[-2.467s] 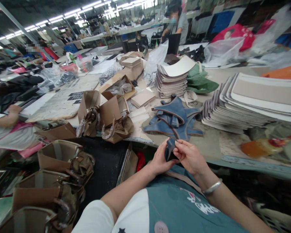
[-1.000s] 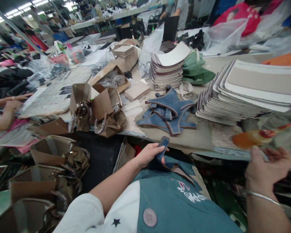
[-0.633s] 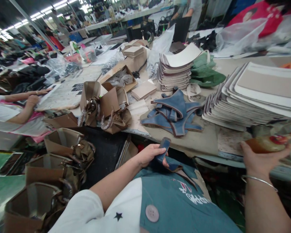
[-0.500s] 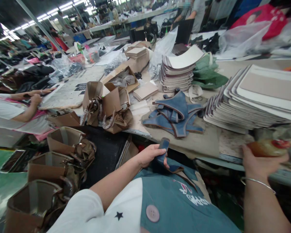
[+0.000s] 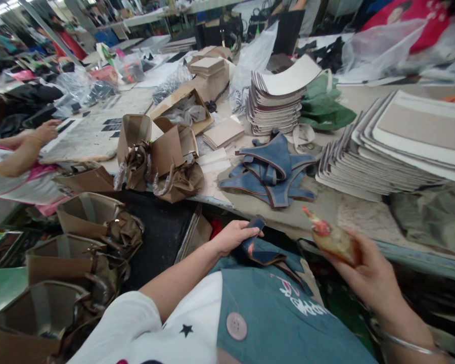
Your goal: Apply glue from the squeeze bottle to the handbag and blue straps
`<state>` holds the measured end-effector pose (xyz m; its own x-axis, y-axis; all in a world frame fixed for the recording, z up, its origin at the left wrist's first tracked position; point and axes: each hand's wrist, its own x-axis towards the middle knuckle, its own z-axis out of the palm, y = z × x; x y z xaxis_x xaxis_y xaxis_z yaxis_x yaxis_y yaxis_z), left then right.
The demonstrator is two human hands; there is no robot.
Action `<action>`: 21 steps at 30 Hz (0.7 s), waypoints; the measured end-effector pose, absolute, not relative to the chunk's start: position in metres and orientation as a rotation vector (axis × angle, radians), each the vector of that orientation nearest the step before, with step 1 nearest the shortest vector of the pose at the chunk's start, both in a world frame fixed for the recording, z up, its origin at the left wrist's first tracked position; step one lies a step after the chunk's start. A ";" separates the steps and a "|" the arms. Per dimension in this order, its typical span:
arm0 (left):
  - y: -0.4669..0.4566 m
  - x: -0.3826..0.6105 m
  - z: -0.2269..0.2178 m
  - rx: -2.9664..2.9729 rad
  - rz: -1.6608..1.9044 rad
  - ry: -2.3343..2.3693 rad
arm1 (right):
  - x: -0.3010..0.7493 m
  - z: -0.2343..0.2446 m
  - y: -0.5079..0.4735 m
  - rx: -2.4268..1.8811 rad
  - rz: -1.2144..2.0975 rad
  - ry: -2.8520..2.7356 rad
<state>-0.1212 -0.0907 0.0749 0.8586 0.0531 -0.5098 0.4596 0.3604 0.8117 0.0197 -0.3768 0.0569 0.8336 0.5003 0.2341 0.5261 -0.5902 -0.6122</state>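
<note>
Between the thumb and fingers of my left hand (image 5: 237, 238) is a blue leather strap piece (image 5: 263, 255) with brown edges, its lower end hanging over my apron. My right hand (image 5: 367, 270) is wrapped round a glue bottle (image 5: 335, 241), a squat amber one with a red collar and a narrow nozzle. The bottle is tilted, its nozzle pointing up and left, apart from the strap. Just beyond my hands, a pile of blue leather pieces (image 5: 273, 169) with brown edges lies on the table (image 5: 246, 202).
Stacks of curved pale panels stand on the table, a tall one (image 5: 413, 146) at right and a smaller one (image 5: 276, 101) behind. Brown unfinished bags (image 5: 174, 156) line the left side. A green cloth (image 5: 326, 106) lies behind. At far left a co-worker's hand (image 5: 47, 130) rests near a board.
My right hand has brought the glue bottle from the far right toward the middle, turning its nozzle leftward. My left hand keeps its hold on the strap piece. The view has shifted slightly.
</note>
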 end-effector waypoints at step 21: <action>-0.073 -0.137 0.060 1.267 -0.182 0.633 | -0.041 0.077 -0.335 -2.165 -0.262 -1.068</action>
<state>-0.1366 -0.0733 0.0598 0.8174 0.2113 -0.5359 0.4635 0.3113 0.8296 -0.0409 -0.3348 0.0773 0.6399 0.6179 0.4568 0.7592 -0.4164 -0.5002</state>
